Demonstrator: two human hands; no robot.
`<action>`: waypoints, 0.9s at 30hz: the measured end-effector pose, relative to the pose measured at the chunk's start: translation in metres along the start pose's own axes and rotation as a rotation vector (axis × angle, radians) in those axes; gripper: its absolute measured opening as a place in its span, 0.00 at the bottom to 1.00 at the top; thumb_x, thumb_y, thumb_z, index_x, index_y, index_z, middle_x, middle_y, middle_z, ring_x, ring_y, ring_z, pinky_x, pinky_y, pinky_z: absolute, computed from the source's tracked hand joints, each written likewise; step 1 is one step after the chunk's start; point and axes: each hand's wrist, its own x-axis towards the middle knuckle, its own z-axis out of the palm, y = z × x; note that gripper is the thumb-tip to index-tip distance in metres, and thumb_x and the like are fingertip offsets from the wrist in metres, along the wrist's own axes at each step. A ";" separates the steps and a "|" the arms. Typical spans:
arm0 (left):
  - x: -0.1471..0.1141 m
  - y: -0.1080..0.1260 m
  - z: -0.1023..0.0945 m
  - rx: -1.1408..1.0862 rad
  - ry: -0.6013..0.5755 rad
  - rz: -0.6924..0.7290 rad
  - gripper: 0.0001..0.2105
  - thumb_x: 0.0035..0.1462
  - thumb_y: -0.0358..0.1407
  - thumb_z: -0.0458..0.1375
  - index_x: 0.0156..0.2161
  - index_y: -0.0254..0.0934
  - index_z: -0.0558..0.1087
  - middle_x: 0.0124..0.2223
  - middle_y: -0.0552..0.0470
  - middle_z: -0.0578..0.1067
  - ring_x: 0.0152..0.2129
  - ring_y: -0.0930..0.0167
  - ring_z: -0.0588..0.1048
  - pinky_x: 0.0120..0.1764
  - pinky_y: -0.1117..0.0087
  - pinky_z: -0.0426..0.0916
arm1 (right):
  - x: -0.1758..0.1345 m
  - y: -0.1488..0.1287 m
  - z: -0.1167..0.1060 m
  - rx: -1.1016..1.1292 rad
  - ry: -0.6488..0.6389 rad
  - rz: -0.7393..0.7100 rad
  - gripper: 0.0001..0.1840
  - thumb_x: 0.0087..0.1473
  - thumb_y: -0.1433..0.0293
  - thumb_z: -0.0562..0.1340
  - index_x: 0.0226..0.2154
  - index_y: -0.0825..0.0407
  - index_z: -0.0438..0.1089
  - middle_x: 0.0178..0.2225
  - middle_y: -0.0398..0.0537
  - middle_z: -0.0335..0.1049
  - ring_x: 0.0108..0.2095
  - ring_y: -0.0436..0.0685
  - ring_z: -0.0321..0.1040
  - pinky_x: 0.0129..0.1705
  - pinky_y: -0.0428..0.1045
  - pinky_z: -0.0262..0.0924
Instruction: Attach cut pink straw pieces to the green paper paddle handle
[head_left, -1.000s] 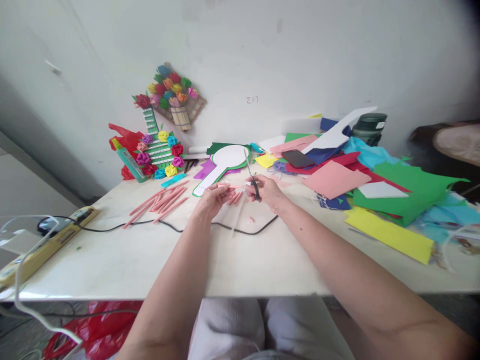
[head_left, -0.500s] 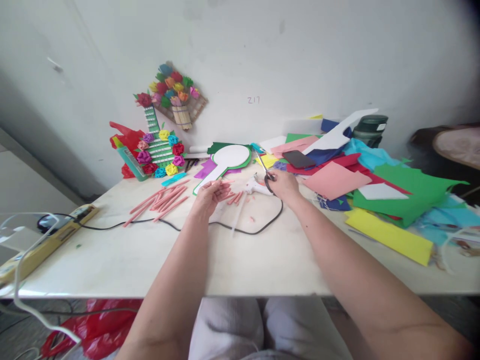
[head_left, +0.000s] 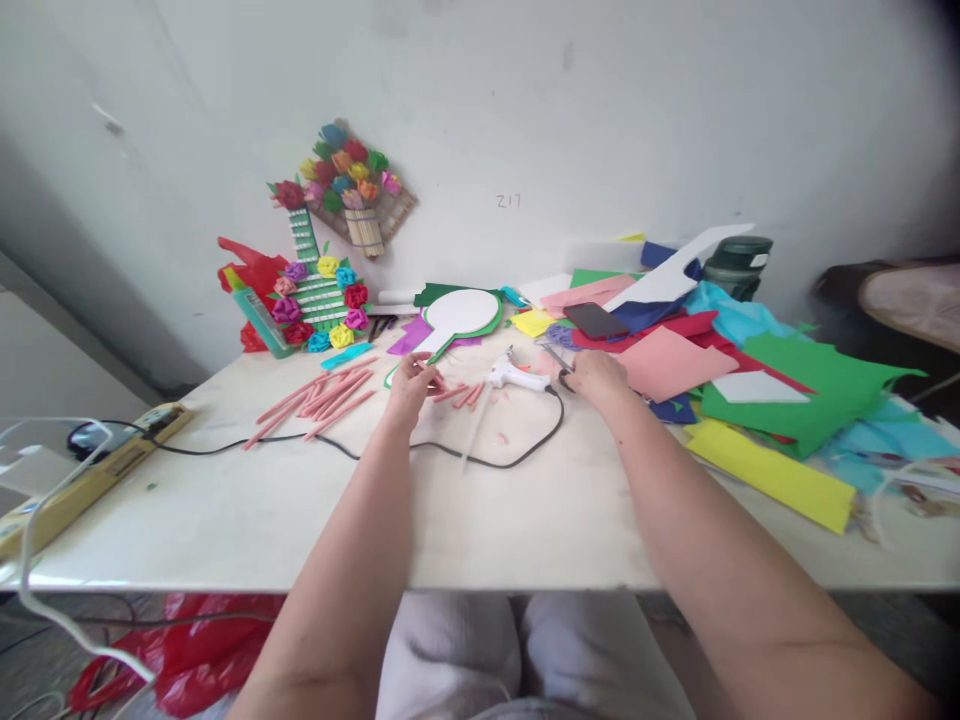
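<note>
My left hand (head_left: 411, 388) is over the handle of a white, green-edged paddle-shaped cutout (head_left: 459, 314), its fingers bent and pressed together. What they pinch, if anything, is too small and blurred to make out. In my right hand (head_left: 596, 375) is a pair of scissors (head_left: 556, 357), blades pointing up and left, just above the table. Between the hands lie a white glue gun (head_left: 517, 376) with a clear glue stick (head_left: 475, 430) and short pink rolled sticks (head_left: 469, 396). Longer pink sticks (head_left: 330, 398) are heaped left of my left hand.
Coloured sheets (head_left: 671, 358) and a dark phone (head_left: 596, 320) lie to the right, before a dark bottle (head_left: 739, 265). A black cord (head_left: 517, 462) crosses the table. At left stand a flower-decorated craft (head_left: 321, 300), a glue bottle (head_left: 259, 320) and a power strip (head_left: 127, 468).
My right hand has moved right and lowered the scissors, which earlier pointed more upright. The left hand has turned and shifted slightly left, onto the cutout's handle; a pink piece showed at its fingertips before.
</note>
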 end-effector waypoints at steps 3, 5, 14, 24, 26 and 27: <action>0.005 -0.007 0.001 0.256 0.022 0.075 0.17 0.48 0.32 0.54 0.45 0.36 0.62 0.21 0.60 0.67 0.16 0.75 0.67 0.26 0.72 0.65 | 0.000 0.000 0.000 0.008 -0.049 -0.008 0.19 0.44 0.62 0.60 0.38 0.55 0.72 0.40 0.57 0.71 0.41 0.61 0.67 0.37 0.50 0.61; 0.008 -0.010 0.001 0.481 0.028 0.141 0.17 0.47 0.31 0.54 0.45 0.37 0.63 0.21 0.59 0.68 0.18 0.74 0.68 0.29 0.71 0.63 | 0.000 -0.001 -0.002 0.009 -0.070 -0.005 0.20 0.43 0.62 0.61 0.38 0.55 0.72 0.40 0.57 0.71 0.41 0.62 0.67 0.37 0.51 0.61; 0.006 -0.013 0.005 1.036 -0.035 0.192 0.15 0.48 0.41 0.57 0.42 0.40 0.72 0.32 0.48 0.74 0.32 0.65 0.71 0.33 0.69 0.60 | -0.023 -0.037 -0.001 0.058 0.139 -0.294 0.17 0.53 0.66 0.51 0.34 0.53 0.74 0.36 0.55 0.73 0.39 0.60 0.68 0.38 0.49 0.58; 0.008 -0.021 0.007 1.076 -0.071 0.319 0.12 0.48 0.38 0.56 0.37 0.38 0.78 0.36 0.42 0.74 0.38 0.61 0.69 0.39 0.67 0.62 | -0.039 -0.074 0.026 0.008 0.071 -0.543 0.18 0.54 0.63 0.52 0.40 0.55 0.71 0.44 0.58 0.67 0.46 0.61 0.63 0.42 0.50 0.59; 0.008 -0.020 0.006 1.077 -0.074 0.276 0.12 0.48 0.38 0.56 0.35 0.38 0.78 0.35 0.43 0.75 0.36 0.63 0.70 0.38 0.68 0.62 | -0.038 -0.076 0.026 -0.015 0.059 -0.571 0.16 0.55 0.67 0.51 0.39 0.55 0.72 0.43 0.57 0.67 0.45 0.61 0.64 0.41 0.49 0.59; 0.008 -0.020 0.005 1.074 -0.081 0.241 0.12 0.48 0.39 0.56 0.34 0.38 0.78 0.35 0.44 0.75 0.34 0.64 0.70 0.37 0.69 0.62 | -0.038 -0.076 0.026 -0.030 0.047 -0.582 0.16 0.55 0.70 0.51 0.38 0.54 0.72 0.43 0.57 0.68 0.44 0.60 0.64 0.40 0.49 0.59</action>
